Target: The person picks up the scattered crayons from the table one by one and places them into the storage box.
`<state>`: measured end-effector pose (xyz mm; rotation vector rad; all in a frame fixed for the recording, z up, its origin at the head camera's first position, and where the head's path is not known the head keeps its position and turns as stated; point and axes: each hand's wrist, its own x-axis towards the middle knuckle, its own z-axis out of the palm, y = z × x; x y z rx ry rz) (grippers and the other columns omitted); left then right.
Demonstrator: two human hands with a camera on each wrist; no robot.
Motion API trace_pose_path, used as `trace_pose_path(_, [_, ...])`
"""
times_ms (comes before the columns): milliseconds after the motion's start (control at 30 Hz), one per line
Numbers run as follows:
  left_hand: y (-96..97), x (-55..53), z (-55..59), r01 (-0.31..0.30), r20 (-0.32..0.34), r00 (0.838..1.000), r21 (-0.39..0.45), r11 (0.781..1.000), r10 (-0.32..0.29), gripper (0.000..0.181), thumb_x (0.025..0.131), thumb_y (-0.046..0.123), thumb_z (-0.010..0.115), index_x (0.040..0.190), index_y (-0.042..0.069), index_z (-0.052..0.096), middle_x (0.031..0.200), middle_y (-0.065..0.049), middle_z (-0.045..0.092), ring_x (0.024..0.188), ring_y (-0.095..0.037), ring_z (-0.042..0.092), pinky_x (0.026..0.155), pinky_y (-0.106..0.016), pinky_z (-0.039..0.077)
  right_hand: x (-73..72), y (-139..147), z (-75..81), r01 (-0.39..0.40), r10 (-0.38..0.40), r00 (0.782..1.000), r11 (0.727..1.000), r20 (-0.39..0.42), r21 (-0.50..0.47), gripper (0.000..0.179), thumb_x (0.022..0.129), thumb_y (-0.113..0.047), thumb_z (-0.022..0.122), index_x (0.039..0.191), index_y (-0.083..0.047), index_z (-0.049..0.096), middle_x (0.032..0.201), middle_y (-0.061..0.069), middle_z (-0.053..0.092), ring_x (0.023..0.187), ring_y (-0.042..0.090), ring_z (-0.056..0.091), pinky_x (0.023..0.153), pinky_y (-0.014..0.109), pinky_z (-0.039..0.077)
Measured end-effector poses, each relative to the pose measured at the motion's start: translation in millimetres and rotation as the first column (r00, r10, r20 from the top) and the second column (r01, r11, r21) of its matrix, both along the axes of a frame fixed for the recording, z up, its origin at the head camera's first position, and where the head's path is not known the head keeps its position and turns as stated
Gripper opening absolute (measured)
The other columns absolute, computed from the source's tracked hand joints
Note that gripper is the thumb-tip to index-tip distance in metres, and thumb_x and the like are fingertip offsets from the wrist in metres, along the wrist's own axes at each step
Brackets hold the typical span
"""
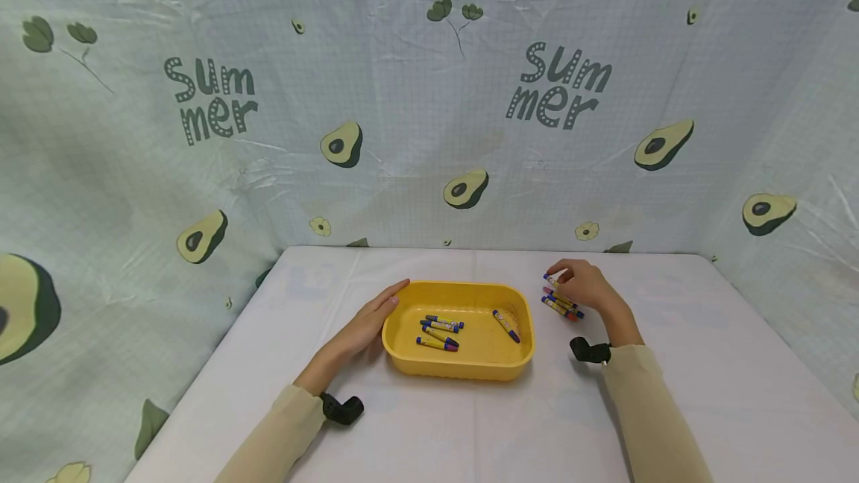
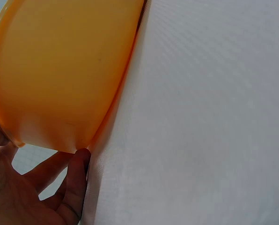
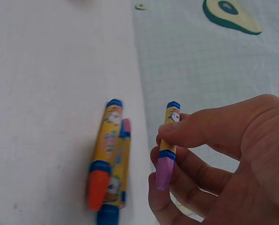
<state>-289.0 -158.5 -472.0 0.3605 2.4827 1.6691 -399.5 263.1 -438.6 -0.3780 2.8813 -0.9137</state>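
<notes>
A yellow plastic tray (image 1: pixel 456 370) sits in the middle of the table. My left hand (image 1: pixel 365 324) rests along its left side, fingers stretched out against the outer wall and thumb by the rim; the left wrist view shows fingertips (image 2: pixel 81 157) touching the wall. My right hand (image 1: pixel 585 285), to the right of the tray, pinches a crayon (image 3: pixel 165 171) with a light purple tip and a yellow wrapper between thumb and fingers. Just below that hand lies a small pile of crayons (image 1: pixel 555 307), one with an orange-red tip (image 3: pixel 99 185).
Inside the tray, several crayons (image 1: pixel 438 343) lie at the left and a single dark-tipped crayon (image 1: pixel 506 326) at the right. The table wears a white cloth (image 1: pixel 470 431). An avocado-print curtain (image 1: pixel 403 95) hangs behind and beside it. Each wrist carries a black camera (image 1: pixel 344 409).
</notes>
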Motion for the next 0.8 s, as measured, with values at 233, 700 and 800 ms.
trace_pose_path(233, [-1.5,0.9,-0.1,0.013,-0.003,1.0,0.003,1.0,-0.013,0.052,0.115,0.034,0.03,0.165,0.02,0.029,0.172,-0.007,0.027,0.159,-0.032,0.025,0.131,-0.055,0.017,9.1,-12.3,18.2,-0.089,0.089,0.996,0.994,-0.006,-0.066,0.041,0.093,-0.009,0.065,0.134,-0.004,0.064,0.119,0.023,0.066,0.094,0.029,0.064,0.08,0.04,0.06])
trace_pose_path(700, [-4.1,0.6,-1.4,0.021,-0.006,1.0,0.009,1.0,-0.02,0.05,0.115,0.034,0.03,0.164,0.024,0.03,0.172,-0.007,0.028,0.159,-0.032,0.027,0.13,-0.055,0.019,37.8,-50.0,49.4,-0.234,0.233,0.972,0.954,-0.028,-0.185,0.038,0.094,-0.007,0.066,0.132,-0.007,0.065,0.116,0.019,0.067,0.094,0.026,0.063,0.086,0.043,0.063])
trace_pose_path(800, [-4.6,1.0,-1.8,0.021,-0.002,1.0,0.009,1.0,-0.021,0.05,0.115,0.035,0.03,0.164,0.024,0.03,0.172,-0.007,0.028,0.159,-0.031,0.026,0.131,-0.055,0.018,43.4,-58.3,51.6,-0.256,0.257,0.966,0.947,-0.02,-0.193,0.038,0.093,-0.006,0.066,0.132,-0.006,0.065,0.115,0.019,0.067,0.091,0.03,0.063,0.082,0.043,0.062])
